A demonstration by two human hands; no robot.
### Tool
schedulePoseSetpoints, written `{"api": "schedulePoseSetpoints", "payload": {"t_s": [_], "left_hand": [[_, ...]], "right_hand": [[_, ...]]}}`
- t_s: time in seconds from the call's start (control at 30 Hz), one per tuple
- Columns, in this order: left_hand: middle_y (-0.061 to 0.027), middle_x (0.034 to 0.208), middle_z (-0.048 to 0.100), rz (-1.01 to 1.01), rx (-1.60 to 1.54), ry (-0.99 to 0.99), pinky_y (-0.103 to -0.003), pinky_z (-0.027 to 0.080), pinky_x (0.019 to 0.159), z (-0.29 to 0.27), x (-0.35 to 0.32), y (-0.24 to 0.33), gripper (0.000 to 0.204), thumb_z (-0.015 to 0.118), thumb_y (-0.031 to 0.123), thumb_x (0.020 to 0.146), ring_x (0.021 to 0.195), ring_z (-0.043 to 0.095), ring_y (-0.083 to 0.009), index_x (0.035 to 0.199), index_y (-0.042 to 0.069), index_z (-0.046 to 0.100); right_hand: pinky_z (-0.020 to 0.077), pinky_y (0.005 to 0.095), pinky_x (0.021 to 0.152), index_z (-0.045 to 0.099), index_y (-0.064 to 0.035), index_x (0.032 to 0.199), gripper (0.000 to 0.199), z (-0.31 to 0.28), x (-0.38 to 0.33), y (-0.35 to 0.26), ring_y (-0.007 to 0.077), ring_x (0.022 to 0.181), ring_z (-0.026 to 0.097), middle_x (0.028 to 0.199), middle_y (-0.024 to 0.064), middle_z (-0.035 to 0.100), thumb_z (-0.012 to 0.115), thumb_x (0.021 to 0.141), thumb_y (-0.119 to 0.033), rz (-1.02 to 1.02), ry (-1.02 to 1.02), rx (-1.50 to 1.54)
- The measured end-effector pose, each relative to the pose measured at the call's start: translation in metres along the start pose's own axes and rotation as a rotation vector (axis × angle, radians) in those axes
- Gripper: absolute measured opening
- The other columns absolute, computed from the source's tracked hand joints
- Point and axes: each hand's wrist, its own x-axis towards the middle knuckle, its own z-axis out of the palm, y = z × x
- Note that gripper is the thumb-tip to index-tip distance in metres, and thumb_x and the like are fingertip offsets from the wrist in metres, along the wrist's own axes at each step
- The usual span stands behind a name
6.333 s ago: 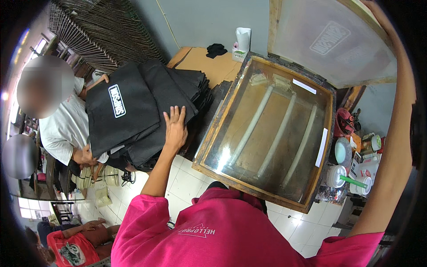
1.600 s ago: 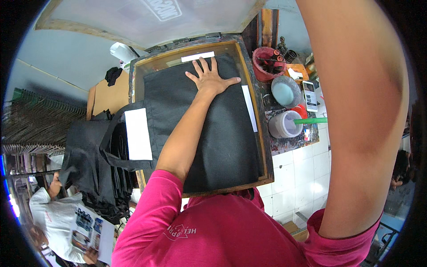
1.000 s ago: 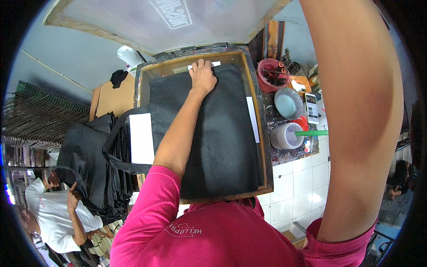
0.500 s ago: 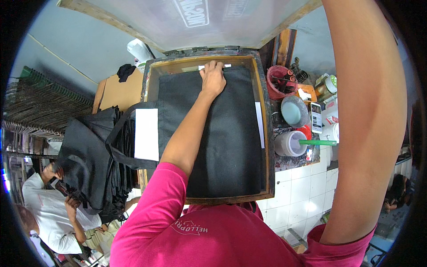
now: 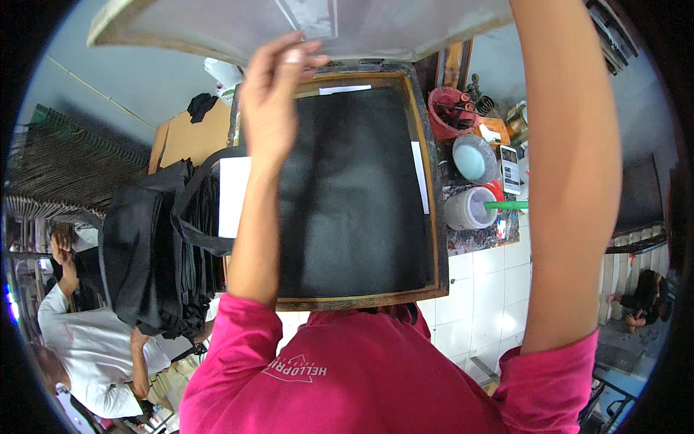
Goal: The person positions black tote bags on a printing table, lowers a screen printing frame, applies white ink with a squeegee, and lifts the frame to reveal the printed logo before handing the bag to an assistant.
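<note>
A black fabric bag [image 5: 354, 210] lies flat on the wooden-edged printing board [image 5: 439, 239] before me, its handle loop [image 5: 189, 217] hanging over the left side. White paper strips lie by its top, right and left edges, among them a white sheet [image 5: 233, 195] partly behind my forearm. My left hand [image 5: 273, 101] is raised over the board's upper left, holding nothing, fingers loosely apart. Above it hangs a silk-screen frame [image 5: 217, 25], tilted up on the board's far edge. My right arm stretches up along the right; its hand is beyond the picture.
On the left hangs a stack of black bags [image 5: 155, 246], with a person in a white shirt [image 5: 101, 347] beyond. To the right stand a red bucket [image 5: 447, 116], a grey bowl [image 5: 473, 159], a white tub [image 5: 470, 210] with a green handle and a phone [image 5: 510, 171]. Another person [image 5: 643, 300] sits far right.
My left hand has let go of the bag's top edge and lifted up and left, opening. The screen frame has swung lower toward the board, and my right arm has shifted left.
</note>
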Motion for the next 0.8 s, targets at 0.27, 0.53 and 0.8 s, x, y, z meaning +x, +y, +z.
{"api": "schedulePoseSetpoints", "payload": {"t_s": [0.27,0.53,0.8], "left_hand": [[-0.0234,0.089,0.075,-0.596,-0.253,-0.05,-0.034,0.058,0.065,-0.09,-0.182,0.102,0.035,0.059,0.025,0.103,0.072,0.072,-0.0241,0.093,-0.006,0.071],[-0.0221,0.107,0.074,-1.164,-0.447,0.129,-0.03,0.06,0.067,-0.077,-0.305,0.051,0.023,0.058,0.019,0.104,0.083,0.074,-0.0195,0.11,-0.002,0.065],[-0.0251,0.112,0.072,-1.252,-0.49,0.078,-0.026,0.058,0.059,-0.079,-0.298,0.052,0.022,0.051,0.004,0.095,0.081,0.074,-0.0207,0.112,-0.008,0.059]], "right_hand": [[0.0519,0.0433,0.085,0.067,0.0011,0.118,0.041,0.223,-0.138,0.081,0.0429,0.099,0.067,0.103,0.0246,0.07,0.075,0.087,-0.024,-0.328,0.448,0.001],[0.0449,0.0427,0.079,0.058,-0.0032,0.099,0.014,0.363,-0.168,0.147,0.0305,0.09,0.058,0.092,0.0126,0.06,0.064,0.089,-0.01,-0.517,0.378,-0.289],[0.0437,0.0436,0.076,0.057,-0.0035,0.099,0.021,0.325,-0.186,0.14,0.032,0.087,0.058,0.091,0.0125,0.06,0.068,0.082,-0.008,-0.492,0.137,-0.199]]}}
